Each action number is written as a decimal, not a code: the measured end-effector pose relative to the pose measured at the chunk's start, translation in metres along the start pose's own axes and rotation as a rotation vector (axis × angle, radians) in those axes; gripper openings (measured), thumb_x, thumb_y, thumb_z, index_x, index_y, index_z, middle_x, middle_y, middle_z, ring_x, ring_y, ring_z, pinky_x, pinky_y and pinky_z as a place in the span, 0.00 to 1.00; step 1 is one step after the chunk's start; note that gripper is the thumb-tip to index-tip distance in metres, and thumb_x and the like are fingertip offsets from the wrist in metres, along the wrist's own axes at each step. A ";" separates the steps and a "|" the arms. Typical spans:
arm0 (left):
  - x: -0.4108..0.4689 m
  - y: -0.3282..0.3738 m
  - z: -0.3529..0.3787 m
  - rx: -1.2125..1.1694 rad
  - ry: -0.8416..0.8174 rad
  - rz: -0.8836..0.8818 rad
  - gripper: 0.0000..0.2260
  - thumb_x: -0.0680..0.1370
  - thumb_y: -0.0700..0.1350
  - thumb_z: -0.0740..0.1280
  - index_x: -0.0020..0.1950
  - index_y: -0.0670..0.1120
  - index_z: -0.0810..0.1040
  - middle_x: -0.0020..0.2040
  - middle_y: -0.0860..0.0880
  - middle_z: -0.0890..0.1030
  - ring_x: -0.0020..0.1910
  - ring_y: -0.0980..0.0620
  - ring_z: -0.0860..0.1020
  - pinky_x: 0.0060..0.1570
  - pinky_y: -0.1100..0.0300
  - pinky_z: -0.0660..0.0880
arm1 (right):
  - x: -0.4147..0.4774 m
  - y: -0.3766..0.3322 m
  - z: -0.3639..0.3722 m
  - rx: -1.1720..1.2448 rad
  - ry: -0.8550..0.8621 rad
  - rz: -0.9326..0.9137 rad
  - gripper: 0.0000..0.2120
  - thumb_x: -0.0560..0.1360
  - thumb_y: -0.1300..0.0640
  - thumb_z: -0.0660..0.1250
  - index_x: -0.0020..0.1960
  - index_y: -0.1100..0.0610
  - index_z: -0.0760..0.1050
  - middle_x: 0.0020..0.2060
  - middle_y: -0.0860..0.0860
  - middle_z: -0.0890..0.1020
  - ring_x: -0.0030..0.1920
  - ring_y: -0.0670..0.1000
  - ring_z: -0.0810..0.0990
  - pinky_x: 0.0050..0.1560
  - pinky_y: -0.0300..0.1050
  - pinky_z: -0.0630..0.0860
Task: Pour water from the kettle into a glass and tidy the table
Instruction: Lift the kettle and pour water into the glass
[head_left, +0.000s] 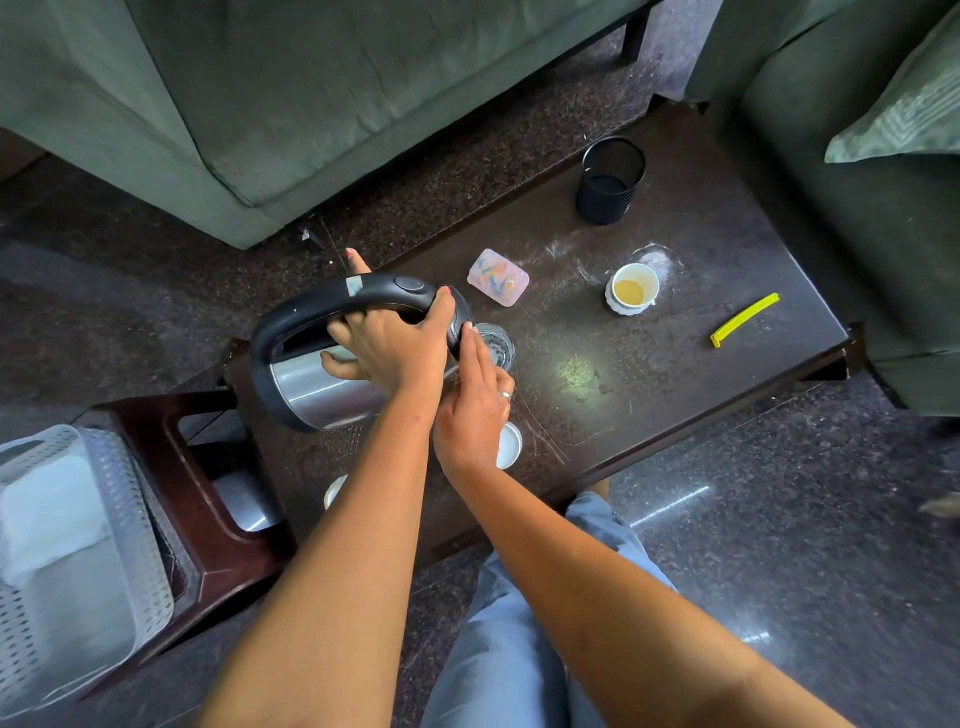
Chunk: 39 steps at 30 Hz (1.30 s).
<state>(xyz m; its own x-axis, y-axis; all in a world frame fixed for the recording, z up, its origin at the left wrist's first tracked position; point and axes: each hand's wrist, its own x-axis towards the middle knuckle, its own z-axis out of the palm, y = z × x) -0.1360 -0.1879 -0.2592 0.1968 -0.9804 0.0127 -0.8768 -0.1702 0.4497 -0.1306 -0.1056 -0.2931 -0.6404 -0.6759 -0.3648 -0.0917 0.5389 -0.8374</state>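
Note:
A steel kettle (322, 389) with a black handle is tipped to the right over the dark table (675, 374). My left hand (395, 348) grips its handle from above. The kettle's black top end meets the rim of a clear glass (498, 345) standing on the table. My right hand (472, 410) is against the near side of the glass, back up, its index fingertip touching the kettle's top. The hand hides most of the glass. No water stream can be made out.
On the table are a black mesh pen cup (610, 182), a pink case (497, 278), a white cup of yellowish liquid (632, 289), a yellow clip (745, 319) and a white lid (510, 444). A brown stool (208, 519) with a white basket (78, 545) stands left. Green sofas flank the table.

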 end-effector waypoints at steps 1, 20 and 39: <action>0.000 0.000 0.000 -0.001 -0.001 -0.001 0.42 0.65 0.65 0.67 0.76 0.56 0.55 0.68 0.48 0.72 0.67 0.44 0.64 0.64 0.40 0.53 | 0.000 0.000 0.000 -0.004 -0.008 -0.001 0.32 0.74 0.66 0.53 0.75 0.46 0.55 0.74 0.42 0.60 0.64 0.52 0.62 0.57 0.44 0.57; 0.002 -0.003 0.000 -0.006 -0.004 0.011 0.42 0.65 0.65 0.67 0.76 0.56 0.57 0.69 0.49 0.72 0.67 0.45 0.64 0.65 0.40 0.51 | -0.004 -0.003 -0.001 -0.027 -0.027 -0.005 0.34 0.74 0.68 0.53 0.76 0.48 0.53 0.75 0.42 0.58 0.65 0.52 0.62 0.56 0.40 0.58; 0.003 -0.002 0.003 0.015 -0.014 0.014 0.43 0.64 0.67 0.65 0.76 0.56 0.54 0.67 0.48 0.74 0.67 0.45 0.63 0.66 0.41 0.51 | -0.001 -0.001 -0.003 -0.007 -0.026 -0.028 0.35 0.73 0.67 0.55 0.76 0.48 0.53 0.75 0.43 0.59 0.64 0.52 0.62 0.57 0.42 0.58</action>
<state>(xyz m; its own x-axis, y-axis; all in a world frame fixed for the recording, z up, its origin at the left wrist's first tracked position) -0.1352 -0.1905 -0.2628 0.1781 -0.9840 0.0063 -0.8862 -0.1576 0.4356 -0.1321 -0.1039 -0.2907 -0.6177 -0.7036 -0.3513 -0.1152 0.5228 -0.8446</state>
